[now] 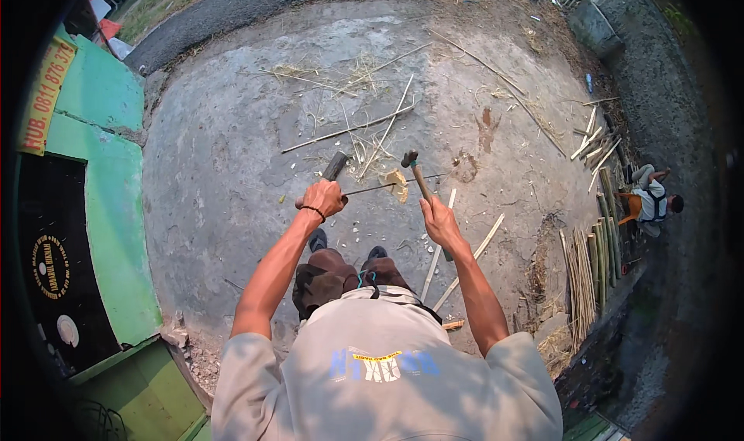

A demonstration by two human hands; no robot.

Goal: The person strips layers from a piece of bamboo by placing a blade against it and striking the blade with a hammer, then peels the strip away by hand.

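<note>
Concrete ground (pixel 232 170) is littered with bamboo strips (pixel 345 131). A dark blade (pixel 335 166) is gripped by left hand (pixel 322 199); a hammer (pixel 415 170) is clasped by right hand (pixel 440 222), fingers clamped.

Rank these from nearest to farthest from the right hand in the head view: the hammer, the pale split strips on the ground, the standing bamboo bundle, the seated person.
1. Hammer: held in the right hand.
2. Pale split strips: on the ground just below the hand.
3. Bamboo bundle: farther right.
4. Seated person: far right edge.
</note>
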